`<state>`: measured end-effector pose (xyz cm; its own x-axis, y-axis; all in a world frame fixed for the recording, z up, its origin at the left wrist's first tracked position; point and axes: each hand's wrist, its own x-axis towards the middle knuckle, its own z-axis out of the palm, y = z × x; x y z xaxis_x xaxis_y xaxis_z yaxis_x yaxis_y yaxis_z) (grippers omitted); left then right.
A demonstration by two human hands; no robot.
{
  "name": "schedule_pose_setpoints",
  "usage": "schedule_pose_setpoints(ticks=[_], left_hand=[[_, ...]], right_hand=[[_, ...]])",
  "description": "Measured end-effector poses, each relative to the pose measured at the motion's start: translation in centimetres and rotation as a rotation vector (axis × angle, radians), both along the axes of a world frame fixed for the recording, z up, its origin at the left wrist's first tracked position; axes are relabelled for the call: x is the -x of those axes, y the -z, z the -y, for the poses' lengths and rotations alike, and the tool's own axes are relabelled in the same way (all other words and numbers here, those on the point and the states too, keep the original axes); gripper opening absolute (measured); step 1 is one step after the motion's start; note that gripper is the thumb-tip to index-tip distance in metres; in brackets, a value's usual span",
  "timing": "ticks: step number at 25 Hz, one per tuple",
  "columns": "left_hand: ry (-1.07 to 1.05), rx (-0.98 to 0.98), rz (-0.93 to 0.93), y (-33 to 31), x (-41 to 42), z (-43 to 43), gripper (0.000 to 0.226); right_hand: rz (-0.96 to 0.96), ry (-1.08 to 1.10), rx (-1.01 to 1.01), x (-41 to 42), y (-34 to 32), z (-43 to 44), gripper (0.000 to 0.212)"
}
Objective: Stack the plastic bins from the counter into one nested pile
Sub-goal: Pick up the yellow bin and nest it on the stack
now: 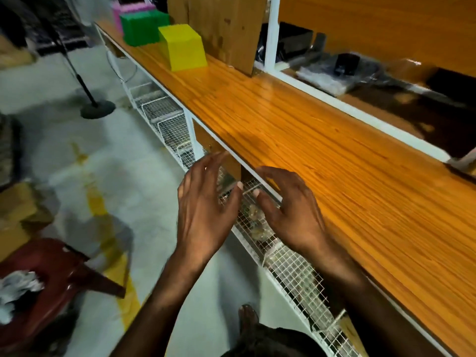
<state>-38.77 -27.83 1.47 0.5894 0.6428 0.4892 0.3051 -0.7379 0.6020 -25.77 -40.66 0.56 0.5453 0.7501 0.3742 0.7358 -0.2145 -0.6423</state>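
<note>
fingers (215, 163) blurred, pink bin (121, 11) cut off

A long glossy orange wood-grain counter (322, 150) with white edging runs from near right to far left. White wire-mesh baskets (164, 117) hang beneath it. The pale grey concrete floor (64, 155) carries worn yellow paint marks. A dark red plastic chair (59, 274) stands near left; a round black stand base (97, 109) rests farther off.
</note>
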Motion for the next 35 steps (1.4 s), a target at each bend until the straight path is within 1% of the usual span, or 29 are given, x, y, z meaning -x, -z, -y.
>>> schedule_pose_setpoints(ticks=[4, 8, 10, 13, 20, 26, 30, 35], left_hand=[[-0.075, 0.015, -0.011, -0.7, -2.3, -6.4, 0.051], [-0.161, 0.039, -0.003, -1.2, -3.6, -14.0, 0.052], [-0.174, 0.031, -0.005, -1.4, -3.9, -16.7, 0.053], [-0.172, 0.043, -0.004, -1.3, -4.5, -23.5, 0.052], [-0.075, 0.002, -0.024, -1.7, -4.5, -39.9, 0.055], [0.005, 0.0, -0.063, -2.1, -5.8, -51.8, 0.059], [0.054, 0.031, -0.077, -1.1, -8.5, -58.6, 0.059], [0.101, 0.143, -0.064, 0.4, -13.8, -68.8, 0.059]], right_hand=[[-0.054, -0.074, -0.008, -3.5, -1.0, -8.1, 0.04], [-0.061, -0.16, -0.009, -5.8, -1.7, -16.9, 0.04], [-0.072, -0.183, -0.001, -6.4, -1.6, -19.7, 0.039], [-0.105, -0.205, 0.002, -7.0, -1.1, -26.2, 0.039], [-0.149, -0.124, -0.084, -6.8, -0.9, -41.6, 0.038], [-0.116, -0.03, -0.105, -7.5, -1.8, -52.4, 0.04], [-0.104, -0.007, -0.081, -10.1, -1.4, -59.3, 0.042], [-0.108, 0.032, -0.07, -16.1, -0.2, -68.9, 0.043]])
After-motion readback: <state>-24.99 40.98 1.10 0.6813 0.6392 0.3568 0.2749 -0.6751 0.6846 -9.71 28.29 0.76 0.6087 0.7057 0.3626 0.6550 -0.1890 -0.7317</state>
